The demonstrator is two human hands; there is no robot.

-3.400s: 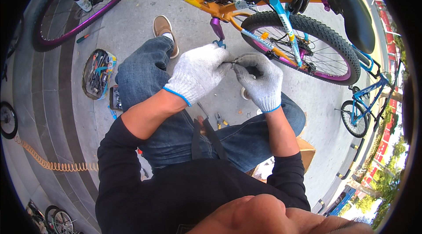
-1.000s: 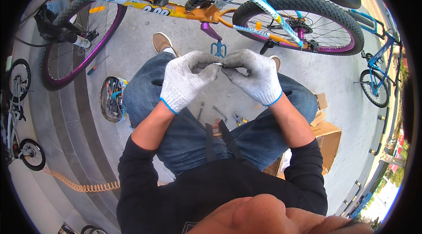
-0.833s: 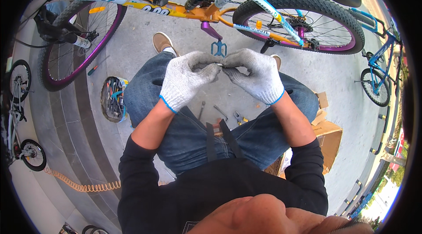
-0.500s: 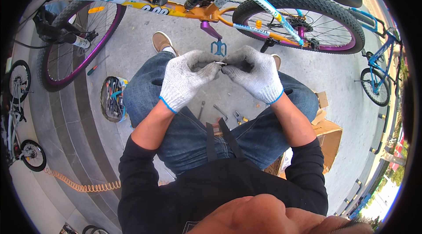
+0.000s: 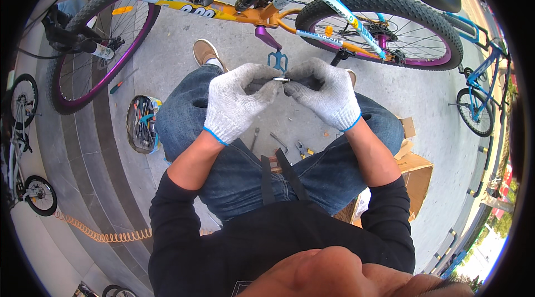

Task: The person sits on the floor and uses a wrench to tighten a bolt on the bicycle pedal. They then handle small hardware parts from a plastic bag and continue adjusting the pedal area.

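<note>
In white gloves with blue cuffs, my left hand (image 5: pixel 242 99) and my right hand (image 5: pixel 326 96) meet above my lap. Both sets of fingertips pinch a small silvery cylindrical metal piece (image 5: pixel 281 79) from either side. Just beyond them is a blue pedal (image 5: pixel 277 60) on a purple crank (image 5: pixel 262 35) of an orange bicycle (image 5: pixel 245 16). Its left wheel (image 5: pixel 136 49) and right wheel (image 5: pixel 418 46) have purple rims.
A tool bucket (image 5: pixel 143 124) stands by my left knee. Pliers (image 5: pixel 304 149) and metal tools (image 5: pixel 278 141) lie between my legs. A cardboard box (image 5: pixel 415 182) is at right. A blue bicycle (image 5: pixel 476 102), white bicycles (image 5: pixel 25 141) and a coiled hose (image 5: pixel 103 235) are around me.
Since the earliest frame my view has turned and both hands have levelled out facing each other. In the last second they barely moved; more of the metal piece now shows between the fingertips.
</note>
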